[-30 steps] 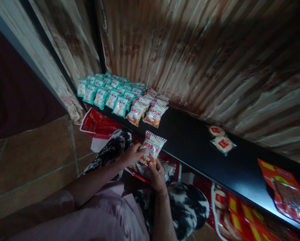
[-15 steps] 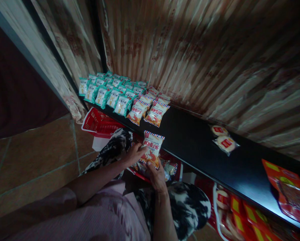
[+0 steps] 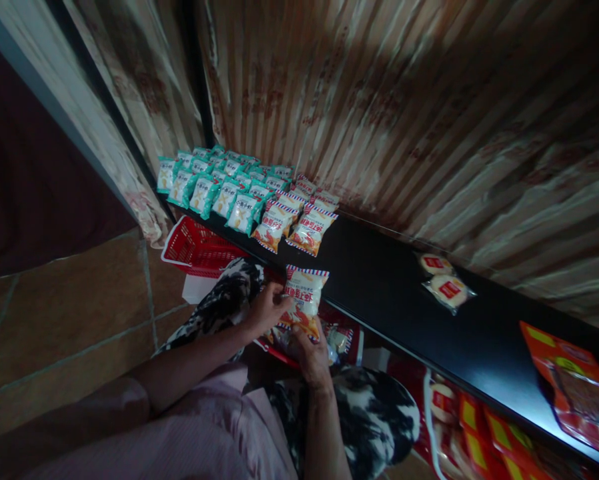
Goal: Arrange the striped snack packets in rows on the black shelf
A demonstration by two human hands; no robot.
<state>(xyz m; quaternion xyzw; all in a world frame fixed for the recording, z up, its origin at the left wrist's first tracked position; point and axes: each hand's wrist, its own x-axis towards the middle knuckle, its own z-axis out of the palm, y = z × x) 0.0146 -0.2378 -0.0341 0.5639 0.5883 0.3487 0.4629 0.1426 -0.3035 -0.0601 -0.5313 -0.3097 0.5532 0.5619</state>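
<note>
Both hands hold one orange and white snack bag (image 3: 304, 297) with a striped top edge, above my lap by the shelf's front edge. My left hand (image 3: 270, 308) grips its left side, fingers bent. My right hand (image 3: 310, 350) holds the bottom, with the thumb on the front. Just beyond, on the black shelf (image 3: 379, 267), stand several matching orange bags (image 3: 312, 229). To their left, several green and white bags (image 3: 243, 212) stand in rows.
Two packs of round crackers (image 3: 449, 291) and an orange-red packet (image 3: 574, 380) lie farther right on the shelf. Beneath it are a red basket (image 3: 199, 247) at left and more filled baskets. A pleated curtain (image 3: 379, 100) hangs behind.
The held bag has dropped slightly toward my lap and its front tilts a little differently. My left hand has shifted slightly on its side. The bags on the shelf stand as before.
</note>
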